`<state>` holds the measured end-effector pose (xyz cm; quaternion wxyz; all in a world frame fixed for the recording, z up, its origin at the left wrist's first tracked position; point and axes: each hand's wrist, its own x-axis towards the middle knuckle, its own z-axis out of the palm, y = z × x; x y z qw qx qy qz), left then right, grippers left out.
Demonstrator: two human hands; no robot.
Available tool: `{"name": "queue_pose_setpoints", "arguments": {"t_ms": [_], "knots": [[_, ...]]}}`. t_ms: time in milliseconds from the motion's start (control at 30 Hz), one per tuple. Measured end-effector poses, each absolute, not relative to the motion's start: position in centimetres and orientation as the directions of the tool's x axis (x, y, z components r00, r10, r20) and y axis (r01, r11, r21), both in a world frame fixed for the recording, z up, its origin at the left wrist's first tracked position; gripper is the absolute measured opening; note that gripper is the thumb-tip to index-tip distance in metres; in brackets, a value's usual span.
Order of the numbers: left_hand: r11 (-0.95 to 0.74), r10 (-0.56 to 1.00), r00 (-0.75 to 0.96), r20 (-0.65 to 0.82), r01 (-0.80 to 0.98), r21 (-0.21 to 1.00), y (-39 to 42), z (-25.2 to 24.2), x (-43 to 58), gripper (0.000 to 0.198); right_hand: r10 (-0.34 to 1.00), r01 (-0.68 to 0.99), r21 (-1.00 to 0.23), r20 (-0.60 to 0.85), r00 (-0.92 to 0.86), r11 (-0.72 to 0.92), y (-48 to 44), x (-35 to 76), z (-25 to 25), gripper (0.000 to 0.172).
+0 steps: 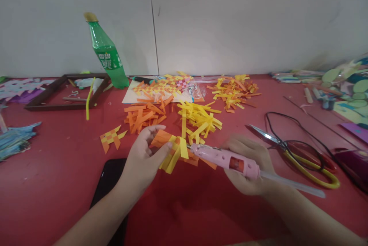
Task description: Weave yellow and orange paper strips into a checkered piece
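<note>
Between the thumb and fingers of my left hand (146, 158) is a woven paper piece (172, 150) of orange and yellow strips. My right hand (250, 161) is wrapped round a pink hot glue gun (211, 154), with a clear glue stick (296, 184) jutting from its rear. The gun's nozzle points left and meets the yellow strips at the piece's right side; whether it touches them I cannot tell. Behind the hands lie a pile of orange strips (143, 117) and a pile of yellow strips (204, 117). A finished-looking woven paper fish (110, 137) lies to the left.
Yellow-handled scissors (304, 165) and a black cord (304, 123) lie at right. A black phone (110, 177) sits under my left forearm. A green bottle (109, 58) stands by a wooden frame (37, 98). More woven paper pieces (234, 91) lie near the wall.
</note>
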<state>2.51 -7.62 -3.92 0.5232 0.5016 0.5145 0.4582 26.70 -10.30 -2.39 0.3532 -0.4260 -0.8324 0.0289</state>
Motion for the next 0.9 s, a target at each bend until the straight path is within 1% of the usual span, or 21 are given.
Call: {"name": "queue_pose_setpoints", "arguments": {"t_ms": [233, 367, 467, 533, 600, 667, 733, 833, 900], "knots": [[0.118, 0.991, 0.060, -0.116, -0.030, 0.993, -7.7, -3.6, 2.7, 0.038, 0.717, 0.701, -0.314, 0.571, -0.399, 0.640, -10.3, 26.7, -2.3, 0.007], [0.118, 0.992, 0.057, -0.115, -0.063, 0.991, -7.6, -3.6, 2.8, 0.038, 0.726, 0.708, -0.312, 0.558, -0.402, 0.633, -10.4, 26.6, -2.4, 0.008], [0.158, 0.986, 0.067, -0.151, -0.122, 0.980, -7.7, -3.5, 2.8, 0.042, 0.738, 0.712, -0.321, 0.540, -0.404, 0.624, -10.1, 27.2, -2.5, 0.007], [0.198, 0.979, 0.073, -0.188, -0.177, 0.964, -7.7, -3.3, 2.9, 0.045, 0.727, 0.717, -0.286, 0.534, -0.432, 0.636, -9.8, 28.2, -2.4, 0.005], [0.229, 0.973, 0.078, -0.217, -0.241, 0.943, -7.7, -3.1, 2.9, 0.049, 0.705, 0.719, -0.213, 0.504, -0.499, 0.661, -9.5, 29.8, -2.2, 0.003], [0.249, 0.968, 0.081, -0.236, -0.295, 0.922, -7.6, -3.0, 2.9, 0.051, 0.691, 0.711, -0.147, 0.436, -0.577, 0.687, -9.4, 31.8, -1.9, 0.012], [0.264, 0.964, 0.074, -0.254, -0.324, 0.908, -7.5, -2.9, 2.9, 0.053, 0.709, 0.716, -0.122, 0.327, -0.625, 0.687, -9.7, 34.1, -1.9, 0.026], [0.276, 0.960, 0.048, -0.276, -0.329, 0.903, -7.4, -2.9, 2.8, 0.054, 0.790, 0.786, -0.111, 0.179, -0.586, 0.608, -10.5, 37.4, -2.5, 0.047], [0.280, 0.958, 0.044, -0.282, -0.332, 0.901, -7.4, -2.9, 2.9, 0.056, 0.832, 0.826, -0.107, 0.105, -0.545, 0.554, -11.0, 39.4, -3.0, 0.054]]}}
